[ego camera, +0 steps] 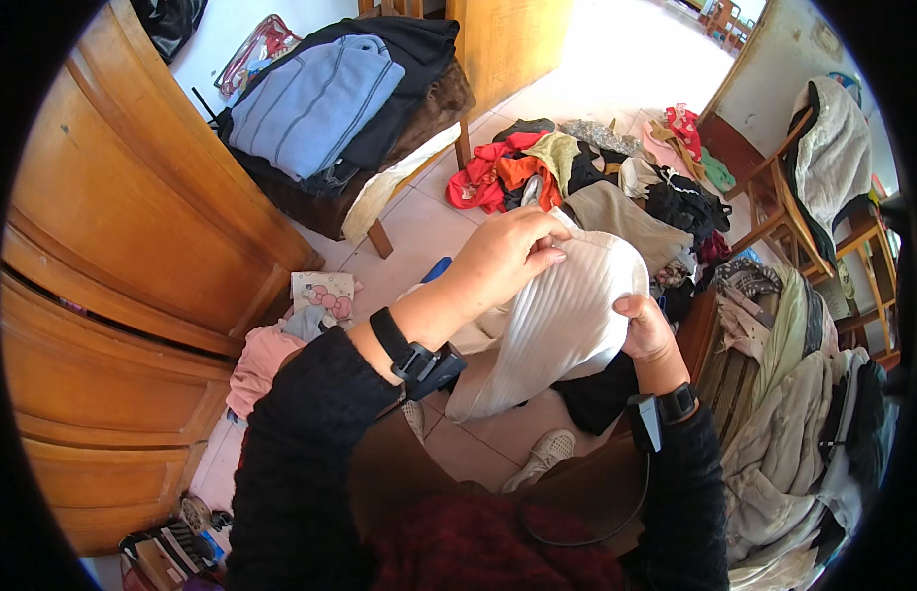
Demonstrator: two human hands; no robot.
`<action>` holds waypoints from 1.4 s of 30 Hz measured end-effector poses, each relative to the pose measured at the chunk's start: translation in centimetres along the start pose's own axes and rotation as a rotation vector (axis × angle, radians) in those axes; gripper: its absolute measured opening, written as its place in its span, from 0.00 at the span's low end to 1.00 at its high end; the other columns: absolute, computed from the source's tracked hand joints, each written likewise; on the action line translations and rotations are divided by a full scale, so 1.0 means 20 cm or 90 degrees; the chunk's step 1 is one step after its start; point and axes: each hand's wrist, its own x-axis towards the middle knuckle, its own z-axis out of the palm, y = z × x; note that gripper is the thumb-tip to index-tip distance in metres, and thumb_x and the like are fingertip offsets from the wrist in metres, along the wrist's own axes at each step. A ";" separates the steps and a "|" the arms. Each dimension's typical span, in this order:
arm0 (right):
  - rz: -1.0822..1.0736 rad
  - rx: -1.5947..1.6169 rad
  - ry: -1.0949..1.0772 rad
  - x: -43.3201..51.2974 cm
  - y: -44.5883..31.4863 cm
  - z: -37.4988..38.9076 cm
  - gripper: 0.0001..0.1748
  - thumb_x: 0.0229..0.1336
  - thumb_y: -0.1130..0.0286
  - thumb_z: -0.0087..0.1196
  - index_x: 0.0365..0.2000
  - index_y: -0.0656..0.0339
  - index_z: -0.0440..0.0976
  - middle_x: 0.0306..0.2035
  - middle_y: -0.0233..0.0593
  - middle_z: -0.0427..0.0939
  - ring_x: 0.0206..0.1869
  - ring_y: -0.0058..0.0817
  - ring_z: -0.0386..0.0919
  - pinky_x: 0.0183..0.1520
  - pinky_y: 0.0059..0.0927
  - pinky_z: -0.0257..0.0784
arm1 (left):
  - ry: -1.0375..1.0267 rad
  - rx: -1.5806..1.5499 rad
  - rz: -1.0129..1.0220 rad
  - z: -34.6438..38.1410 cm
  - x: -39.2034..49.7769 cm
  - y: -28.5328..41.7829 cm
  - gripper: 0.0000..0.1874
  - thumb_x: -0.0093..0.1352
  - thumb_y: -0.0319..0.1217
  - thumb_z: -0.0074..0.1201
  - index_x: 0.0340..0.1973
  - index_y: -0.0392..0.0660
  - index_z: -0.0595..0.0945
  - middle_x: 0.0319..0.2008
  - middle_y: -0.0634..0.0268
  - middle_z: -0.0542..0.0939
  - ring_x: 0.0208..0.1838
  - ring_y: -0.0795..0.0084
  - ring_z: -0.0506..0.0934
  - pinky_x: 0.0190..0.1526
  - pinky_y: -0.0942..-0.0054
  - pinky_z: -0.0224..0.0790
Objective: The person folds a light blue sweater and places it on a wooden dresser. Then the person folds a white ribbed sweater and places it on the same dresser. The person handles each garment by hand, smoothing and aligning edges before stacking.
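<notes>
A white ribbed knit garment (554,318) hangs between my two hands over the tiled floor. My left hand (514,247) pinches its upper edge between thumb and fingers. On the opposite side, my right hand (645,325) grips the edge with the thumb on top and the fingers mostly hidden behind the cloth. The garment's lower part droops in a point toward my shoes. Just beyond it lies a beige cloth (628,221), and a black cloth (599,391) shows beneath it. Which part of the garment each hand holds, I cannot tell.
A heap of mixed clothes (576,159) covers the floor ahead. Folded blue fleece (318,103) rests on a padded seat at the left. Wooden cabinet doors (133,221) bound the left side. More garments (783,436) lie piled at right, near a wooden chair (787,199).
</notes>
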 end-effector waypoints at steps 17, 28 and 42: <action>-0.035 -0.040 0.062 0.01 0.00 0.01 0.35 0.47 0.75 0.50 0.59 0.69 0.60 0.53 0.43 0.73 0.55 0.34 0.73 0.60 0.34 0.65 | 0.161 -0.049 -0.065 -0.18 0.04 0.02 0.04 0.67 0.26 0.56 0.34 0.39 0.79 0.28 0.68 0.78 0.31 0.81 0.74 0.36 0.80 0.67; -0.016 -0.067 0.078 0.02 -0.02 0.07 0.32 0.48 0.79 0.48 0.58 0.70 0.62 0.52 0.43 0.74 0.53 0.31 0.73 0.58 0.33 0.67 | 0.051 0.013 0.019 -0.02 0.02 0.03 0.05 0.62 0.24 0.60 0.33 0.38 0.82 0.28 0.61 0.77 0.30 0.68 0.77 0.35 0.74 0.70; -0.015 0.068 0.089 0.05 0.00 0.01 0.28 0.53 0.74 0.47 0.56 0.72 0.64 0.50 0.48 0.76 0.49 0.38 0.77 0.55 0.37 0.72 | 0.157 -0.089 -0.128 -0.08 0.05 -0.05 0.04 0.68 0.26 0.56 0.36 0.40 0.78 0.27 0.72 0.77 0.29 0.83 0.73 0.35 0.82 0.68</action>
